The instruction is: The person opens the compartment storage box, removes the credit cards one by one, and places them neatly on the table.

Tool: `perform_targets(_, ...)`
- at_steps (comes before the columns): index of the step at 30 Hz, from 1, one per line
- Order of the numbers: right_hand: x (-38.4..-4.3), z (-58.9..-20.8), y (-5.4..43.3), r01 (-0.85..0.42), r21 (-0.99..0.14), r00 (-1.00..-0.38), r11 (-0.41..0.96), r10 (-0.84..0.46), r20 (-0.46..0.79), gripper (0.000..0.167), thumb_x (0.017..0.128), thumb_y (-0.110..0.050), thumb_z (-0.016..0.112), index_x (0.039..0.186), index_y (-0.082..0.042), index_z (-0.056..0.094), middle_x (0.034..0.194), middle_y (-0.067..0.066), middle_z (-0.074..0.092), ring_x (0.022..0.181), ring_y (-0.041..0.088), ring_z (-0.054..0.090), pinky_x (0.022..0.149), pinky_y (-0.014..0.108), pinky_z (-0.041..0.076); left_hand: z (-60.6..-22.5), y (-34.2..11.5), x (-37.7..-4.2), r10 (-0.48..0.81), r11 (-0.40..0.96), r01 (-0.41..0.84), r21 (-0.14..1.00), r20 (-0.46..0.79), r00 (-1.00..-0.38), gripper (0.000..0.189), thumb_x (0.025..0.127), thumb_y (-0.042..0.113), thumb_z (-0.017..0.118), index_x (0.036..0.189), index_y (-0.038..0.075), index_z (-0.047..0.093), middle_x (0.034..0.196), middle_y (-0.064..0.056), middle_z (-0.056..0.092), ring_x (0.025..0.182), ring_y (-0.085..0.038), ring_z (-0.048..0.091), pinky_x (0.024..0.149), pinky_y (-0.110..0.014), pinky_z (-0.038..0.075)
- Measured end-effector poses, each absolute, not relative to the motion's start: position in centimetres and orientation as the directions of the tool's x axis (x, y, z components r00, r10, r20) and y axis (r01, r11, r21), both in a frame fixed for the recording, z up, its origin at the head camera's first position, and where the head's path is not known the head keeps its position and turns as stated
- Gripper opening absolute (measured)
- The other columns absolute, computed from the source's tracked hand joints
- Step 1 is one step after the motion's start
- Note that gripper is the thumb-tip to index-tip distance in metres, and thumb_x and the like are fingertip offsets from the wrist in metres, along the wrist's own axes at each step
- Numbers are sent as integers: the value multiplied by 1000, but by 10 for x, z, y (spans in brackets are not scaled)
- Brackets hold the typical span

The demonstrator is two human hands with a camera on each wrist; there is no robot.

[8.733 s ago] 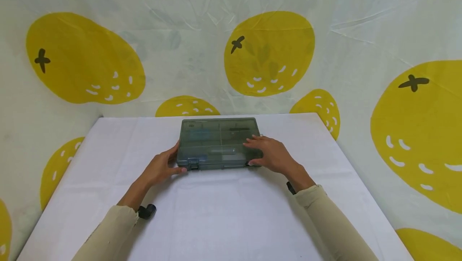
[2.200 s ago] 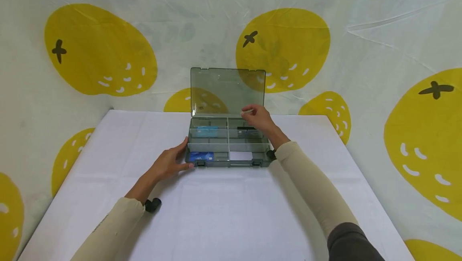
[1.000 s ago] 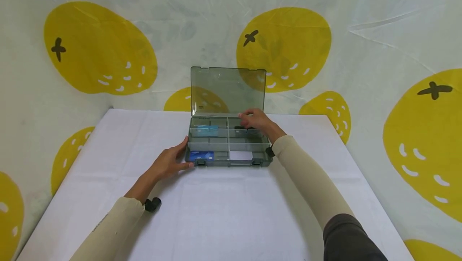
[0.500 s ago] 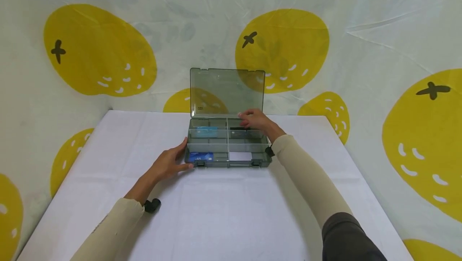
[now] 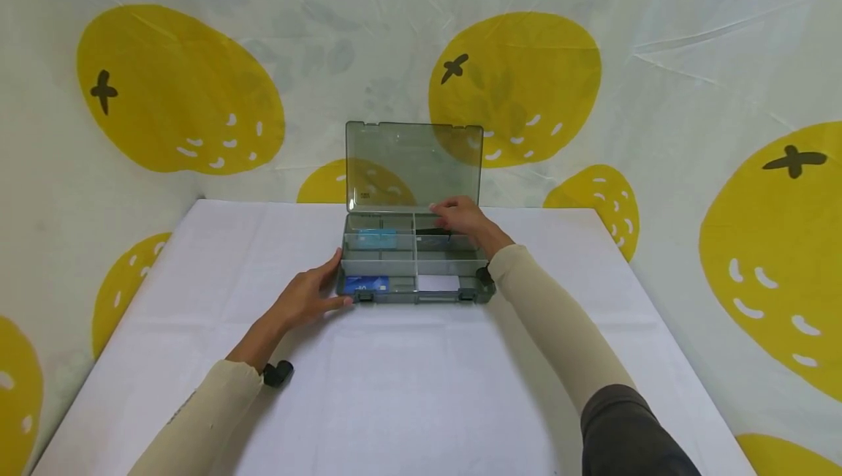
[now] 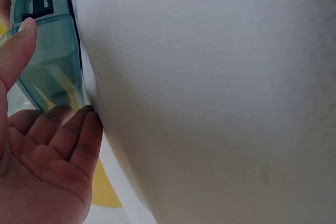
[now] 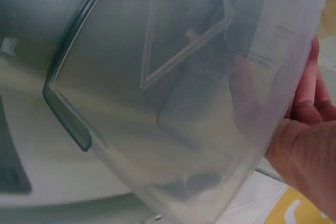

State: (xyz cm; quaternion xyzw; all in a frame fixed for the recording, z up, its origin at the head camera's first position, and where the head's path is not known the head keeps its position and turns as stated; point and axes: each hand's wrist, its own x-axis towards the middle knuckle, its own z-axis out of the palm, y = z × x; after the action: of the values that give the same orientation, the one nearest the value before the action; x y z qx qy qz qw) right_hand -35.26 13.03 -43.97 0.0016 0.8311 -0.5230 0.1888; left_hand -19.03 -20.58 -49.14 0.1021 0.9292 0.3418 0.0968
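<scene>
A smoky grey translucent plastic organizer box (image 5: 454,297) with its lid (image 5: 408,161) raised lies on the white table. My left hand (image 5: 305,300) steadies its front left corner, fairly straight fingers along the side and thumb at the front latch (image 6: 41,2). My right hand (image 5: 463,216) reaches into the back right compartment, at a black card (image 5: 430,232); its fingertips are partly hidden, and I cannot tell whether they pinch the card. Light blue cards (image 5: 376,238) lie back left, a blue card (image 5: 367,284) front left, a white card (image 5: 438,283) front right.
Clear dividers (image 5: 415,249) part the box into compartments. The right wrist view looks through a translucent divider (image 7: 199,108) close to the camera. Behind the table hangs a pale cloth (image 5: 368,59) printed with yellow fruit.
The box was closed with both hands on it; its lid now stands up. The right hand has lowered into the back right compartment, and the black card has shifted left and tilted. The left hand stays put.
</scene>
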Motion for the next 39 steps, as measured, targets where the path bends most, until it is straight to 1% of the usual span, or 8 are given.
perform_targets(6, -354, -445, 135, 217, -880, -953, 422, -103, -284, 42, 105, -33, 69, 135, -4, 65, 126, 20, 73, 126, 36, 68, 105, 51, 59, -491, -206, -191, 261, 744, 127, 655, -110, -959, 110, 91, 34, 87, 172, 17, 13, 177, -10, 21, 163, -39, 25, 131, -58, 26)
perform_targets(11, -350, -442, 138, 209, -901, -961, 381, -90, -261, 38, 102, -22, 72, 133, -1, 65, 139, 23, 64, 130, 42, 67, 107, 53, 58, -491, -208, -191, 262, 743, 133, 656, -102, -960, 111, 90, 34, 87, 172, 17, 13, 177, -10, 21, 163, -39, 26, 131, -58, 27)
perform_targets(16, -348, -439, 139, 212, -908, -961, 360, -92, -261, 39, 99, -16, 75, 134, -2, 67, 150, 20, 57, 128, 44, 68, 108, 53, 58, -491, -207, -191, 263, 746, 132, 653, -107, -959, 111, 90, 36, 87, 172, 18, 13, 177, -11, 20, 163, -39, 25, 131, -58, 27)
perform_targets(19, -347, -439, 139, 203, -917, -962, 344, -103, -252, 41, 97, -11, 75, 136, -1, 66, 146, 21, 60, 127, 43, 68, 106, 51, 59, -491, -207, -191, 260, 750, 126, 649, -115, -959, 111, 91, 37, 86, 172, 19, 12, 177, -11, 20, 163, -39, 25, 131, -58, 27)
perform_targets(23, -345, -440, 137, 192, -934, -962, 302, -128, -239, 43, 95, 1, 73, 137, 4, 65, 130, 27, 66, 123, 47, 69, 104, 55, 60, -491, -207, -191, 256, 752, 117, 649, -124, -959, 111, 91, 36, 86, 172, 20, 11, 177, -10, 20, 163, -38, 24, 131, -58, 26)
perform_targets(28, -342, -439, 133, 161, -935, -962, 315, -163, -221, 34, 93, 8, 74, 127, 10, 69, 114, 21, 71, 117, 48, 71, 103, 58, 59, -491, -207, -190, 259, 753, 125, 646, -116, -959, 110, 91, 36, 86, 172, 19, 12, 177, -11, 21, 163, -39, 25, 131, -58, 27)
perform_targets(34, -340, -440, 133, 93, -919, -960, 383, -210, -185, 31, 95, 7, 73, 125, 11, 72, 116, 26, 74, 117, 51, 70, 102, 58, 60, -493, -209, -189, 259, 754, 133, 643, -106, -960, 111, 91, 37, 86, 172, 17, 13, 176, -12, 22, 162, -40, 26, 130, -59, 27)
perform_targets(39, -336, -438, 135, 73, -914, -967, 398, -196, -163, 30, 95, 9, 72, 124, 10, 73, 121, 30, 72, 117, 49, 70, 101, 58, 60, -493, -209, -189, 266, 748, 138, 650, -103, -958, 111, 91, 37, 86, 172, 18, 12, 177, -12, 21, 163, -40, 26, 130, -58, 27)
